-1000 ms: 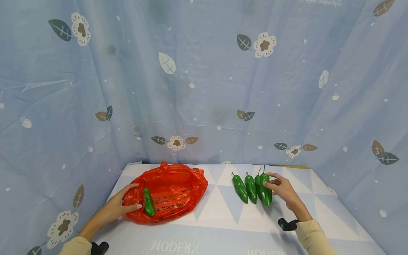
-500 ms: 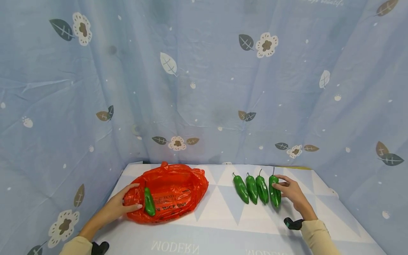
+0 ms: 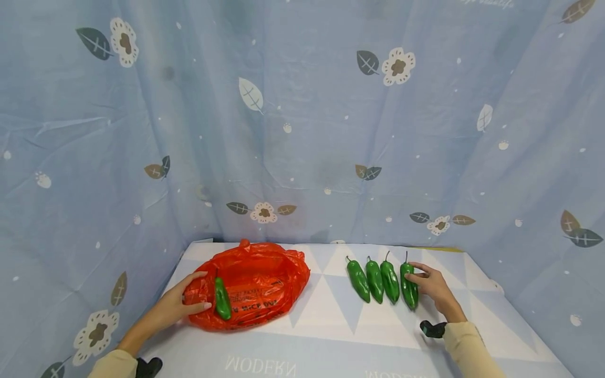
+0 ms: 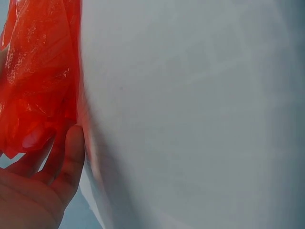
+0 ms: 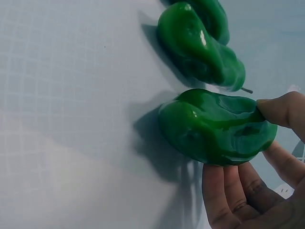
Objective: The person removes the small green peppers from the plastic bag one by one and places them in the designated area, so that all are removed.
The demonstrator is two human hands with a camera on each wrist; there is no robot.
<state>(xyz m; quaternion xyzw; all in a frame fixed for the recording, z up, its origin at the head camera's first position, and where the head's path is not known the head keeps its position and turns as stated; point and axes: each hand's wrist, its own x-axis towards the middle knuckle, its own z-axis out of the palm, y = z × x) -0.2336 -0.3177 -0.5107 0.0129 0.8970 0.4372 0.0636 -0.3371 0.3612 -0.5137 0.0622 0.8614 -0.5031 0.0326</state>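
My right hand (image 3: 435, 289) holds the rightmost green pepper (image 3: 409, 290) between thumb and fingers. In the right wrist view the thumb lies on top of this pepper (image 5: 214, 126), with fingers along its side. Three more green peppers lie in a row to its left: a near one (image 3: 390, 282), a middle one (image 3: 375, 281) and a far one (image 3: 357, 281). At the left, my left hand (image 3: 177, 303) grips the side of a red plastic bag (image 3: 295, 273) whose mouth gapes. Another green pepper (image 3: 222, 300) lies in the bag, close to that hand.
The table (image 3: 326, 315) has a cloth with white and pale blue triangles. A blue curtain (image 3: 307, 147) with leaves and flowers hangs behind it and on both sides. A stretch of cloth separates the bag from the pepper row.
My right hand has moved rightward with its pepper, from overlapping its neighbour to the right end of the row, then settled slightly lower. The left hand and the bag stay put.
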